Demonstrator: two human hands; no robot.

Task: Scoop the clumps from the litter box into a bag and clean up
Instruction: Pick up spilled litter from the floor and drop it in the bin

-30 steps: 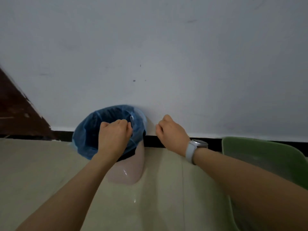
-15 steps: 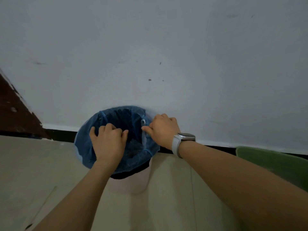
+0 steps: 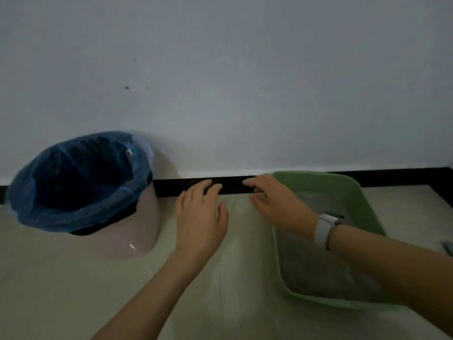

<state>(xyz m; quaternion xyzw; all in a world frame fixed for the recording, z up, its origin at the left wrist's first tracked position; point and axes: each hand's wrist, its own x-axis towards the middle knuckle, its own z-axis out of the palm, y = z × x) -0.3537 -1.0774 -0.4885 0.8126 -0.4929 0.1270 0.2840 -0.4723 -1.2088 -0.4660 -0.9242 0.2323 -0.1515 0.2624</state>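
Note:
A blue plastic bag (image 3: 73,212) lines a pale pink bin (image 3: 137,231) standing on the floor at the left, against the wall. A green litter box (image 3: 353,190) with grey litter sits at the right. My left hand (image 3: 201,217) hovers over the floor between bin and box, fingers relaxed and empty. My right hand (image 3: 274,202), with a white watch on the wrist, is above the litter box's left rim, fingers extended and holding nothing. A dark object lying in the litter is mostly hidden behind my right wrist.
A white wall with a black baseboard (image 3: 404,177) runs behind everything. The floor is pale tile (image 3: 73,290). A small dark green thing (image 3: 447,249) shows at the right edge beyond the litter box.
Both hands have let go of the bag's rim and moved right, away from the bin toward the litter box. The view has shifted right, bringing the whole box in.

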